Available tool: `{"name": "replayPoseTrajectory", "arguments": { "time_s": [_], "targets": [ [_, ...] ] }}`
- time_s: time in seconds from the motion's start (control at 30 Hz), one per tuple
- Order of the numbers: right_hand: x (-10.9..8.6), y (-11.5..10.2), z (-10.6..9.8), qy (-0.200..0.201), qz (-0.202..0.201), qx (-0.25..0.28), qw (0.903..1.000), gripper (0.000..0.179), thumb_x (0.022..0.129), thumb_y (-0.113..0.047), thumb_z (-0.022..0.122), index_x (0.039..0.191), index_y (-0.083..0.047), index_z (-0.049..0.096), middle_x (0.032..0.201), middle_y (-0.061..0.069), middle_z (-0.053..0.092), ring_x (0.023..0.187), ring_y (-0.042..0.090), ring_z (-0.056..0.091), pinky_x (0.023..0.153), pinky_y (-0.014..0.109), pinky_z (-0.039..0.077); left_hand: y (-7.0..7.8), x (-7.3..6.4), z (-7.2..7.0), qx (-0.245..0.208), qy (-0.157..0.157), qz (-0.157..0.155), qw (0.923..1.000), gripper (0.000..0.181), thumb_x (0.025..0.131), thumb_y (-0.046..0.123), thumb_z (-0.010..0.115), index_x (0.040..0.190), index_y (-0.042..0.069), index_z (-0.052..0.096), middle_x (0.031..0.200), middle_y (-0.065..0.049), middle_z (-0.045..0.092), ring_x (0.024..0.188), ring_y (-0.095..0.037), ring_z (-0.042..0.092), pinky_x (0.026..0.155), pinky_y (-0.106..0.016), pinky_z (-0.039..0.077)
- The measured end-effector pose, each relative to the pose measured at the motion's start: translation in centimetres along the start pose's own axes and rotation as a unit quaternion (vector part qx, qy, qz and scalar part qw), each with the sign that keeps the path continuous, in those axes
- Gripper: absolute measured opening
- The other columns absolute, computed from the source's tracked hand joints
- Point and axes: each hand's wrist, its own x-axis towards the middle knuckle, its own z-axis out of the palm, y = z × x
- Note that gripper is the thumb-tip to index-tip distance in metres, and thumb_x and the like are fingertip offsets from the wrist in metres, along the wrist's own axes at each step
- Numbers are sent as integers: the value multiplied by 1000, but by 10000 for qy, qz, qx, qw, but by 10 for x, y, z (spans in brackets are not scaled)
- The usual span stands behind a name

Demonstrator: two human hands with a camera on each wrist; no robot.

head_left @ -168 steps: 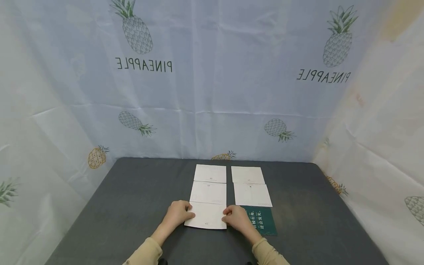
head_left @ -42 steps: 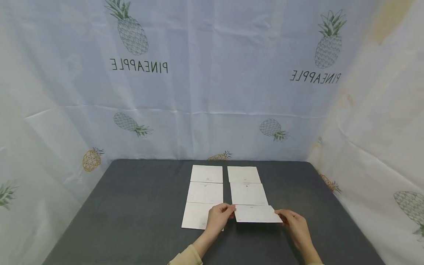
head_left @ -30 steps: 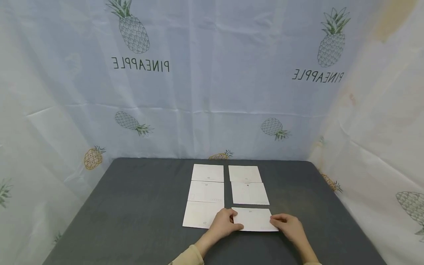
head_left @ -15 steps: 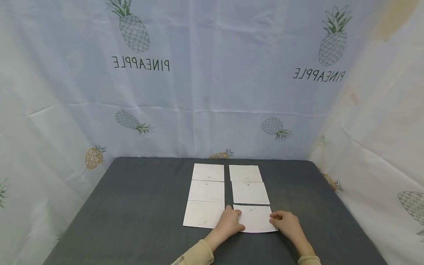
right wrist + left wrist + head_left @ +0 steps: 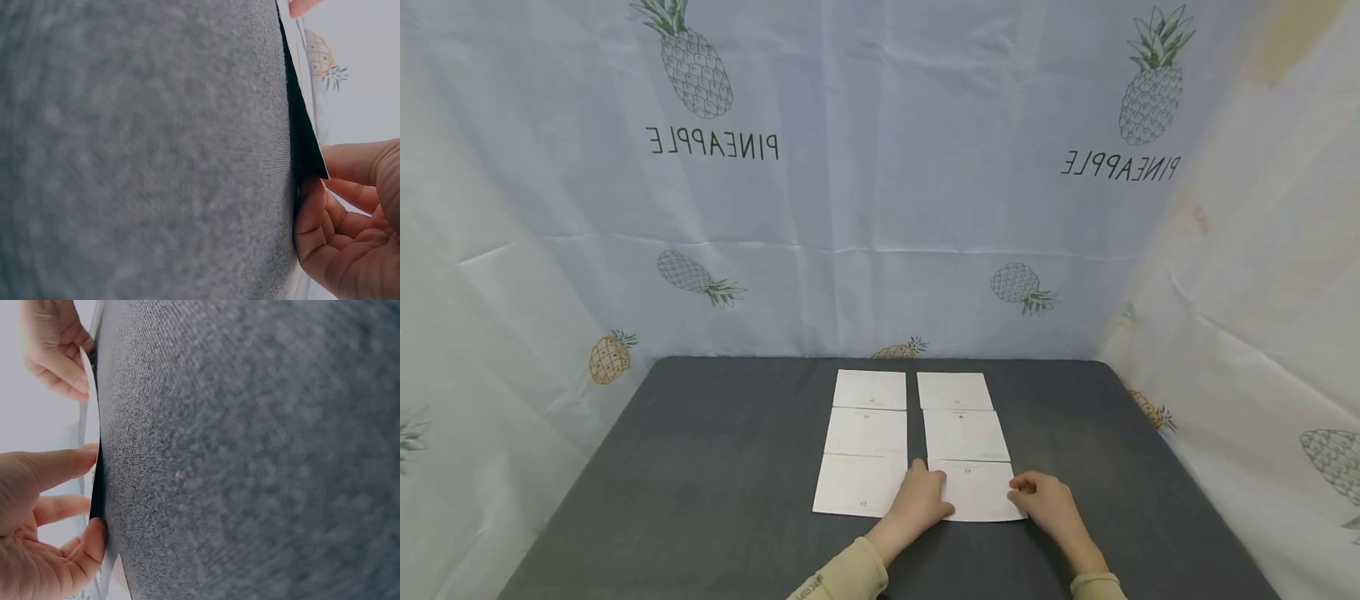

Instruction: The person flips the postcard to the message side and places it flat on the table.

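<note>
Both hands are at the near right postcard, white side up with small print. Its dark underside shows at the slightly raised near edge in the wrist views. My left hand holds its left edge, the thumb on top and a curled finger at the corner. At the right edge my right hand pinches the near corner, thumb above and a finger below. Directly behind lie the middle right postcard and the far right postcard, edges nearly touching.
A left column holds the near left postcard, partly covered by the left hand, the middle left postcard and the far left postcard. A narrow gap parts the columns. The dark table ends at a pineapple-print curtain.
Earlier the near right card lay green side up while the hands were on the near left card. It now lies white side up, and has slid away from me against the middle right card.
</note>
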Motion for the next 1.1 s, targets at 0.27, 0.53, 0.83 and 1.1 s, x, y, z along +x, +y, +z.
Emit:
{"name": "replayPoseTrajectory", "arguments": {
  "time_s": [0.27, 0.53, 0.83, 1.1],
  "targets": [
    [0, -4, 2, -48, -75, -86, 9999, 13, 75, -11, 68, 86, -4, 67, 73, 1, 63, 66, 13, 52, 59, 29, 39, -1, 0, -1, 252, -76, 30, 9997, 29, 63, 24, 82, 74, 1, 68, 70, -9, 54, 60, -11, 40, 53, -21, 30],
    [5, -10, -1, -176, -275, -357, 9988, 13, 71, -8, 70, 82, -6, 62, 67, 1, 55, 61, 14, 47, 54, 28, 37, -1, 1, 0, 407, -81, 39, 9991, 31, 63, 27, 83, 74, 2, 67, 68, -8, 56, 58, -11, 42, 53, -22, 33],
    [0, -9, 5, -182, -367, -582, 9975, 11, 72, -9, 69, 81, -7, 63, 62, -1, 51, 59, 14, 44, 54, 28, 34, 3, 4, -1, 823, -104, 114, 9965, 29, 62, 24, 82, 70, 0, 67, 63, -9, 60, 53, -11, 43, 50, -23, 36],
    [-2, -7, 8, -295, -241, -102, 9992, 19, 75, -8, 62, 93, -4, 65, 59, -1, 48, 53, 12, 41, 50, 26, 31, -17, 8, -14, 111, -275, 301, 9991, 32, 77, 31, 70, 89, 1, 72, 77, -9, 67, 66, -11, 54, 58, -21, 42]
  ]
}}
